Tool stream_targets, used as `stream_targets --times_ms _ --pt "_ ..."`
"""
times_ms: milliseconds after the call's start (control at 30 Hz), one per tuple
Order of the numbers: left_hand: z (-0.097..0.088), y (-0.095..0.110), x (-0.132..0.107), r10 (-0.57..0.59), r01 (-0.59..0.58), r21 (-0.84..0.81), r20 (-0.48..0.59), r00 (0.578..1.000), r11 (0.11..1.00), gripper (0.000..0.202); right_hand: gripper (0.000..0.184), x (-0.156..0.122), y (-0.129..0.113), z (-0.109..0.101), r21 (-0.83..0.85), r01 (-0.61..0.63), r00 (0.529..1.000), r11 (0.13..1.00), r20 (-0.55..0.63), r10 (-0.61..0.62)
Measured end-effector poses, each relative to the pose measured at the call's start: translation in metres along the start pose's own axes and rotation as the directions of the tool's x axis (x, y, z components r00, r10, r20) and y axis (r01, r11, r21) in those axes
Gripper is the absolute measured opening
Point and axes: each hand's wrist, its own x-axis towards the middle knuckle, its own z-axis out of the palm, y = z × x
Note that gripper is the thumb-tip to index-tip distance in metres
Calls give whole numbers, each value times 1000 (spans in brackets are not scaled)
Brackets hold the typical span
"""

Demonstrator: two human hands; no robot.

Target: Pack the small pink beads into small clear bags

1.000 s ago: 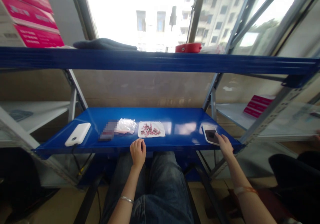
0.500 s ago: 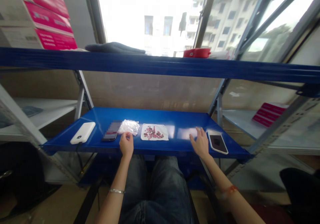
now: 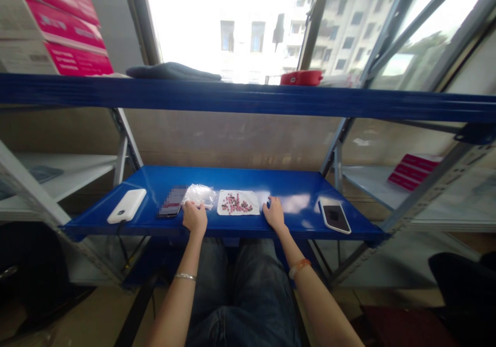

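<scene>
Hands closing in on either side of the white sheet (image 3: pixel 237 202) of small red pieces

The right hand (image 3: pixel 274 213) has left the phone (image 3: pixel 335 215) and is now lying flat and spread, holding nothing, just right of the sheet on the blue shelf (image 3: pixel 294 186). The left hand (image 3: pixel 195 216) is curling at the clear plastic bag (image 3: pixel 200 195) (whether it is pinching the film, I cannot tell).

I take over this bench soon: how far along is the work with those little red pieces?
Looks early. Done: the small red pieces lie loose on the white sheet. In hand: the left hand touches the clear bags; the right hand rests open on the blue shelf at the sheet's right edge. Left: no piece shows inside the bags.
</scene>
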Motion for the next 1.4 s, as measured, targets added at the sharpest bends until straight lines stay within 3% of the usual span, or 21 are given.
stream_targets --times_ms 100,233,333,467,600,733,867,967,1033,1100,1133,1200,1267,1400 --pt "2 -4 -1 -2 -5 -92 -74 997 996 26 39 -7 -4 -1 -47 20 999 999 32 -18" --pt "4 -11 1 3 -46 -218 -192 981 975 17 42 -15 -12 -1 -1 -75 997 997 -19 75" --pt "5 -13 2 19 -80 -278 -217 976 957 14 42 -18 -14 -4 35 -115 993 993 -35 116" --pt "5 -16 2 17 -98 -348 -229 973 932 20 43 -21 -15 -9 26 -125 992 992 -1 125" --pt "8 -20 4 58 -202 -404 -341 938 892 25 43 -22 -18 -12 31 -131 991 991 11 131" --pt "8 -22 6 -18 -207 -513 -399 917 833 31 43 -22 -20 -14 97 -141 990 985 -10 143" --pt "-1 -19 -5 -169 -107 -692 -318 933 714 33 40 -29 -25 -16 314 -174 972 933 -98 214" --pt "-14 -10 -23 -182 -104 -753 -287 941 650 33 34 -45 -44 -25 543 -115 969 832 -123 214" --pt "-27 1 -35 -95 -125 -751 -243 965 649 33 30 -58 -66 -37 680 -62 993 730 -32 114" --pt "-40 14 -43 62 -126 -756 -113 992 642 33 27 -69 -92 -50 771 -34 997 636 71 -33" --pt "-46 20 -45 176 -130 -746 -18 984 653 34 26 -73 -105 -56 800 -27 989 599 110 -103" --pt "-54 30 -49 354 -124 -738 164 920 664 38 25 -78 -125 -64 846 -26 966 533 157 -203" --pt "-57 36 -52 402 -76 -750 263 877 657 42 25 -82 -136 -64 885 -68 953 460 194 -233" --pt "-53 39 -59 340 27 -785 299 891 620 43 24 -85 -136 -53 928 -232 939 293 292 -182"
